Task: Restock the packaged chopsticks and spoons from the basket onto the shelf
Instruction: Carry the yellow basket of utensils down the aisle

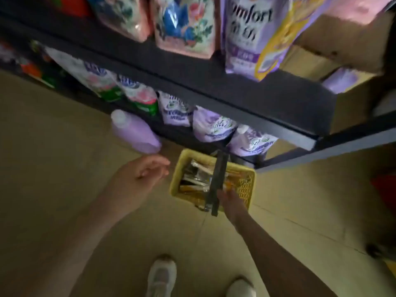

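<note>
— Why's the yellow basket [214, 179] down on the floor, tight against the foot of the shelf [214, 91]?

— So both hands stay free, I'd say. From the head camera it sits right below the bottom row of purple refill pouches [214, 127], its black handle [217, 181] standing up across the middle.

— And the stock?

— The packaged chopsticks and spoons [197, 179] lie lengthwise in the basket, mostly on the left of the handle — clear wrappers, wooden sticks, too blurred to sort one from the other.

— What's the right hand [230, 200] doing?

— Reaching in at the basket's near right corner, just beside the handle. It's dark and smeared; I cannot tell whether the fingers have closed on a packet.

— The left hand [147, 174]?

— It hovers beside the basket's left wall, fingers loosely spread, holding nothing — ready to steady it or take a packet, I'd guess. A purple bottle [135, 131] stands on the floor past it.
</note>
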A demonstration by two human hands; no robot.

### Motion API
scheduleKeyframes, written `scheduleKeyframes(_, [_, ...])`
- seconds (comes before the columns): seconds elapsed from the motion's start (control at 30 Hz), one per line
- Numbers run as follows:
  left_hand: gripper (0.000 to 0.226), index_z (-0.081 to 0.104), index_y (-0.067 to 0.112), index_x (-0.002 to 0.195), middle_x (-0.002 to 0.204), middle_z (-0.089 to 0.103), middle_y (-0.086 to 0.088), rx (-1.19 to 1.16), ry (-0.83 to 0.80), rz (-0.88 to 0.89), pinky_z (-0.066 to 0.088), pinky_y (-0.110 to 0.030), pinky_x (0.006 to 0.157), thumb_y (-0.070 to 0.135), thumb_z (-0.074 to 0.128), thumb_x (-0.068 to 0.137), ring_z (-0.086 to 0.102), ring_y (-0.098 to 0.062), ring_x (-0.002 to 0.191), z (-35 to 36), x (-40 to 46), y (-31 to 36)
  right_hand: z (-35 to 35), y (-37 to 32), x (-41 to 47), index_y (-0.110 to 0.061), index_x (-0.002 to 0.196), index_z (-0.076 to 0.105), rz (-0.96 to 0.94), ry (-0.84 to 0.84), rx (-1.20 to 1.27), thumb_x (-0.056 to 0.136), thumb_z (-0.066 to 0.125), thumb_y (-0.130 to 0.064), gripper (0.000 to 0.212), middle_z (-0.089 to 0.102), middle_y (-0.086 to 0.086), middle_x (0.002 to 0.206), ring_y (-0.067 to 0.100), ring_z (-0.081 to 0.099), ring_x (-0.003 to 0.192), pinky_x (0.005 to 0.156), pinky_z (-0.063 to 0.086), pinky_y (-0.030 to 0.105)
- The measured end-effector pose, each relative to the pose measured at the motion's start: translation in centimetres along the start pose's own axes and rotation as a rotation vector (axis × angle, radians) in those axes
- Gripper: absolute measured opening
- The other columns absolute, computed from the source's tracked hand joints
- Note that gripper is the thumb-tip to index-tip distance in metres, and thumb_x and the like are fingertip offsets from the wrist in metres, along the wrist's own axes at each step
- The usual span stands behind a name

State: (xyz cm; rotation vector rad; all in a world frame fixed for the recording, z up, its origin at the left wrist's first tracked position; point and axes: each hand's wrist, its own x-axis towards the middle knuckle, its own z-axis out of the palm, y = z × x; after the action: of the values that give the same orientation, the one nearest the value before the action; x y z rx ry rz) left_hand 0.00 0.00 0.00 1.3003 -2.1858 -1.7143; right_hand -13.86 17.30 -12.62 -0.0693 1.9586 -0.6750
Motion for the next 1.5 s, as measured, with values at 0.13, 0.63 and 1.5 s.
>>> scheduleKeyframes(0.13, [0.025,0.059,0.06,0.073,0.068,0.066,0.027,0.126,0.023,-0.056,0.045,-0.012,0.067,0.037,0.049,0.07,0.061,0.004,0.067,-1.2,0.0,-5.8,2.6,-0.5,3.2,-0.019,0.111,0.055,-0.021,0.116,0.215,0.081,0.063,-0.038,0.036,0.067,0.007,0.103,0.027,0.065,0.093,0.088,0.053,0.049])
scheduleKeyframes(0.63, [0.025,0.058,0.037,0.082,0.077,0.065,0.015,0.186,0.079,-0.18,0.039,-0.002,0.06,0.013,0.053,0.09,0.059,0.007,0.066,-8.2,-9.1,-3.6,-1.5,-8.1,-6.6,-0.016,0.061,0.051,-0.018,0.119,0.132,0.085,0.063,-0.021,0.027,0.046,0.001,0.049,0.015,0.042,0.044,0.047,0.037,0.026])
scheduleKeyframes(1.5, [0.025,0.059,0.009,0.113,0.093,0.065,-0.007,0.072,0.639,-0.621,0.04,-0.026,0.073,0.015,0.045,0.093,0.057,-0.02,0.084,-56.6,-37.5,-3.4,35.9,-49.7,-38.3,-0.012,0.083,0.05,-0.422,-0.33,-0.4,0.094,0.052,-0.029,0.02,0.037,0.002,0.058,0.017,0.035,0.049,0.046,0.027,0.029])
